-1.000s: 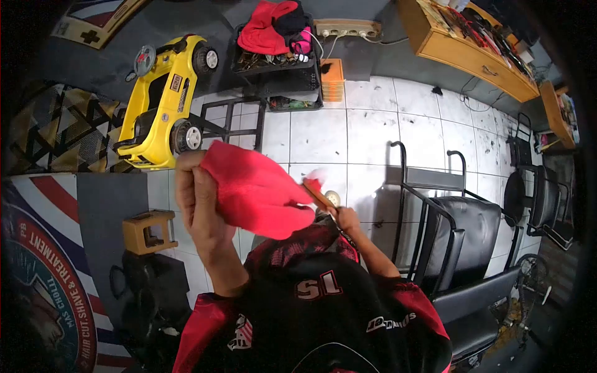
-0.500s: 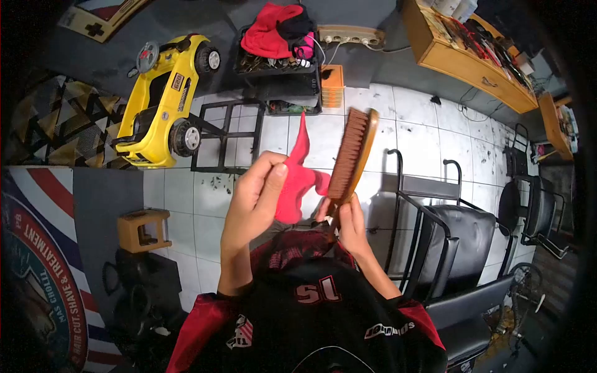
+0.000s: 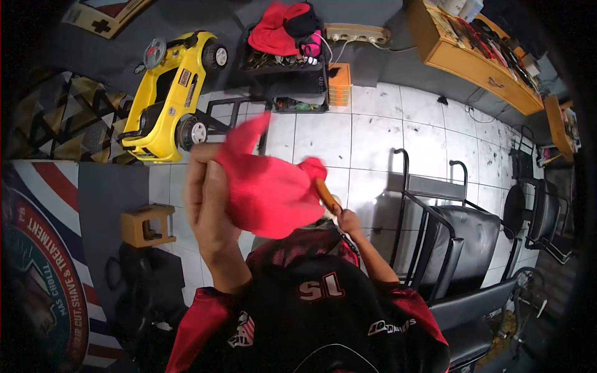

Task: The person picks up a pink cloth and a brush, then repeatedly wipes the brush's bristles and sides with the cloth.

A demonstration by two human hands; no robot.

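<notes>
My left hand (image 3: 208,202) is raised and closed on the edge of a pinkish-red cloth (image 3: 270,196), which spreads out towards the right. With its fingers wrapped round the handle, my right hand (image 3: 349,222) holds a wooden brush (image 3: 328,198). The cloth lies in front of the brush and hides its bristles; only part of the brown wood shows. Both things are above my lap, the brush lower and to the right of my left hand.
A black padded chair (image 3: 463,233) stands on the right, near a wooden drawer cabinet (image 3: 479,71). Left are a yellow toy car (image 3: 165,99) and a small brown stool (image 3: 146,227). Ahead are a black cart (image 3: 298,81) and an orange basket (image 3: 340,87). Dark hair clippings dot the tiled floor.
My left hand has moved left and nearer the camera, spreading the cloth wide. The brush has dropped from upright to behind the cloth, and its bristles no longer show.
</notes>
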